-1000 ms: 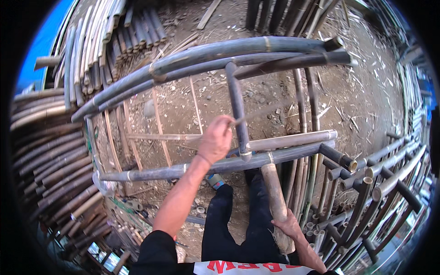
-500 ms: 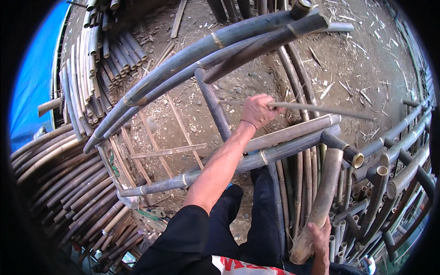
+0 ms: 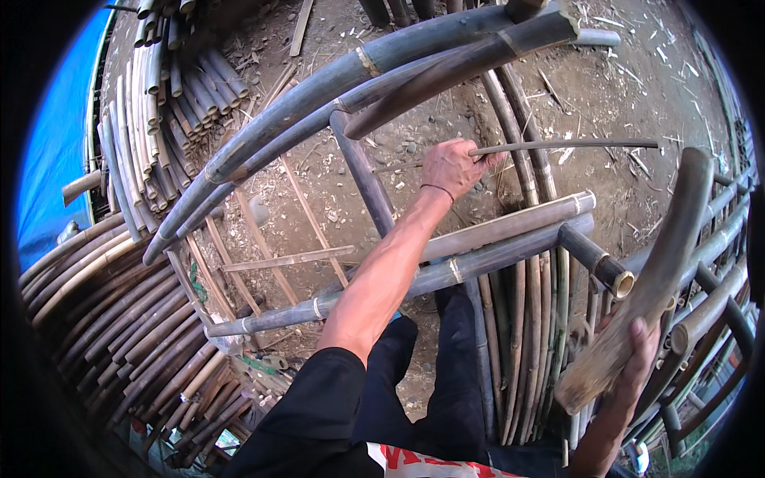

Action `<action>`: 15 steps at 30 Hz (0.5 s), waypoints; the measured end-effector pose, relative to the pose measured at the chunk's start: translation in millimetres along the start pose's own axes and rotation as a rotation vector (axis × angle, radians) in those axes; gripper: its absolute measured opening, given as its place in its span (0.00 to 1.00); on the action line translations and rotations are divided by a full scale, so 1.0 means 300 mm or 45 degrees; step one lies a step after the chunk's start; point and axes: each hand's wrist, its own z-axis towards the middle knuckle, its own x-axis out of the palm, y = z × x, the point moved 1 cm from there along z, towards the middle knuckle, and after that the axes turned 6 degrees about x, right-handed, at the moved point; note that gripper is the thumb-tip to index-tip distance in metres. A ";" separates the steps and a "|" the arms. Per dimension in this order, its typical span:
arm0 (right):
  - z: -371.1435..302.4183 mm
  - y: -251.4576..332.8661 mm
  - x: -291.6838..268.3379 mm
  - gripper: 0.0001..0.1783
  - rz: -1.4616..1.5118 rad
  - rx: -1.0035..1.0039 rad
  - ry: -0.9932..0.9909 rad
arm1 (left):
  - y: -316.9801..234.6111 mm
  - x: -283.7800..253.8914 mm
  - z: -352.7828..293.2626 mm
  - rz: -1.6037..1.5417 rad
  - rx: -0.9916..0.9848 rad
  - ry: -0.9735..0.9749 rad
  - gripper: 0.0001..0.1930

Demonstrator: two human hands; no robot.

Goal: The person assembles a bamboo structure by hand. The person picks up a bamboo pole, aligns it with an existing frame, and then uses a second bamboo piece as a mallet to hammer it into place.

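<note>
Currently, the bamboo frame (image 3: 510, 252) spans the centre. Near its right end, the right hand (image 3: 640, 350) grips a thick club (image 3: 649, 279); the left hand (image 3: 453, 170) grips a thin strip (image 3: 574, 145) over the frame. Apparent step: positioning the strip; next move calls for steady alignment.

You grip a thin, grey-brown stick (image 3: 574, 145) that bows slightly and runs almost level off to the right, over part of the dark bamboo frame (image 3: 510, 252). You also hold a thick wooden club (image 3: 661, 275), clasped near its lower part and slanting up to the right; its lower end is rough and tan, its upper end smoother and greyer. The frame stretches before you, its rails jointed, pale strips showing towards the left.
</note>
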 end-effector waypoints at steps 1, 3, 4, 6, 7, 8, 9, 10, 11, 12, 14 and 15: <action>0.029 0.037 0.005 0.40 0.011 -0.025 -0.049 | -0.001 0.004 0.012 0.014 -0.014 0.008 0.37; 0.102 0.082 -0.012 0.38 0.026 -0.045 -0.006 | 0.003 -0.001 0.021 0.049 -0.052 0.036 0.37; 0.142 0.108 0.000 0.38 0.046 -0.081 -0.036 | -0.002 0.006 0.033 0.043 -0.083 0.020 0.37; 0.235 0.146 0.027 0.38 0.043 -0.129 -0.096 | 0.001 0.019 0.055 0.041 -0.151 -0.009 0.37; 0.284 0.170 0.031 0.38 0.019 -0.150 -0.138 | -0.001 0.030 0.070 0.053 -0.165 0.023 0.37; 0.341 0.181 0.033 0.40 -0.193 -0.225 -0.200 | -0.003 0.040 0.083 0.067 -0.180 0.057 0.37; 0.403 0.175 0.032 0.41 -0.406 -0.293 -0.259 | -0.001 0.054 0.091 0.082 -0.198 0.095 0.37; 0.447 0.171 0.036 0.43 -0.612 -0.359 -0.311 | 0.011 0.063 0.095 0.103 -0.200 0.101 0.36; 0.468 0.181 0.037 0.44 -0.766 -0.439 -0.297 | 0.024 0.071 0.097 0.126 -0.202 0.107 0.36; 0.478 0.210 0.030 0.45 -0.930 -0.521 -0.295 | 0.027 0.087 0.106 0.134 -0.198 0.113 0.35; 0.516 0.232 -0.011 0.51 -1.081 -0.488 -0.312 | 0.037 0.092 0.096 0.115 -0.180 0.103 0.32; 0.544 0.240 -0.037 0.50 -0.948 -0.495 -0.294 | 0.041 0.095 0.100 0.107 -0.170 0.089 0.30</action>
